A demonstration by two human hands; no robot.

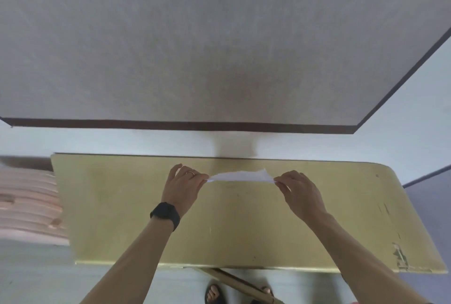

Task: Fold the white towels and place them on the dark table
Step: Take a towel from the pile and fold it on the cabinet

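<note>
A small white towel (240,176) is stretched between my two hands above the far part of a yellowish table (122,218). My left hand (184,185), with a ring and a black wristband, pinches the towel's left end. The towel's right end is pinched by my right hand (299,191). The cloth looks flat and narrow, seen nearly edge-on. A large grey-topped table with a dark edge (195,35) fills the upper half of the view, beyond a strip of pale floor.
A pinkish slatted object (26,203) sits at the left beside the yellowish table. The yellowish table's near right corner (400,257) is chipped. My sandalled feet (214,294) and a table leg show below its near edge.
</note>
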